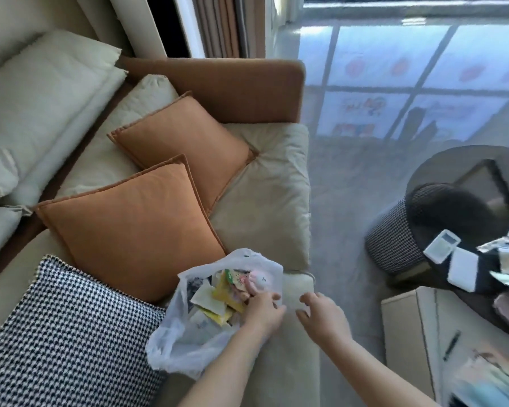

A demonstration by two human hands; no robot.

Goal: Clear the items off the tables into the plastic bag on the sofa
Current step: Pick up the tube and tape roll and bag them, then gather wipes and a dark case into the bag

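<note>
On the sofa [265,201] the plastic bag [188,327] sits open, full of packets. The left hand [263,311] grips its rim, fingers curled on the plastic. Just beside it, the right hand [321,315] hovers empty, fingers loosely spread. Further right, the dark table [467,292] bears white items.
</note>
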